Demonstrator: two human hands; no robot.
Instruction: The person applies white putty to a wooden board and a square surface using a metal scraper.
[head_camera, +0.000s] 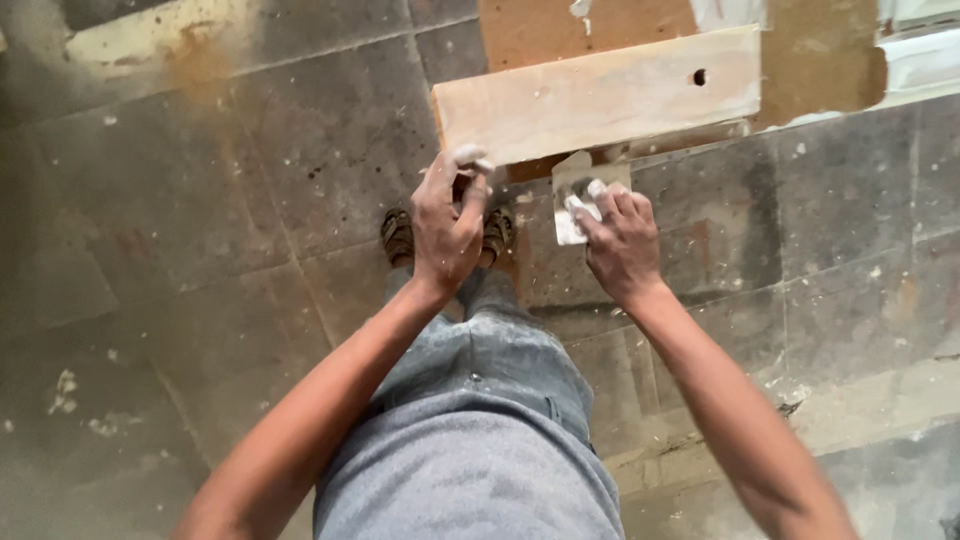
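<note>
White-smeared putty knife (578, 200) gripped in right hand (622, 245), just below wooden board (600, 95); left hand (447, 225) curled at board's edge, perhaps pinching filler.

Putty knife (578, 200) handle under fingers (610, 205)

My putty-dusted left hand (447, 225) steadies a pale, matt wooden plank (598, 95); my right hand (622, 243) grips a putty-smeared metal scraper blade (577, 190) above rough, spattered grey floor tiles (250, 170).
</note>
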